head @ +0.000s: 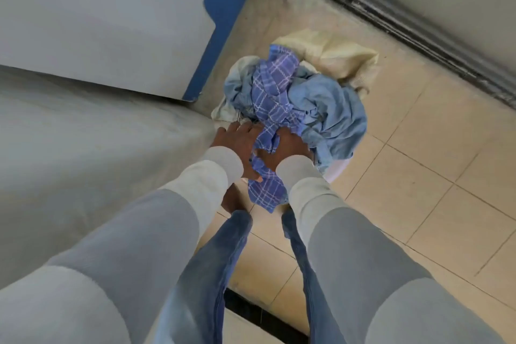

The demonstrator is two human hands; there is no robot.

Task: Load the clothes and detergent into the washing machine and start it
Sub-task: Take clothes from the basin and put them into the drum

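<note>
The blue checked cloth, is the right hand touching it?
Touching. The head view shows the right hand pressed into the blue checked cloth, with folds of the cloth lying over its fingers atop the laundry pile.

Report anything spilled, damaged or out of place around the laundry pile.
Nothing looks spilled or damaged. The clothes pile overflows the pale basin, with the blue checked cloth hanging over its near rim, where both hands are reaching in.
</note>
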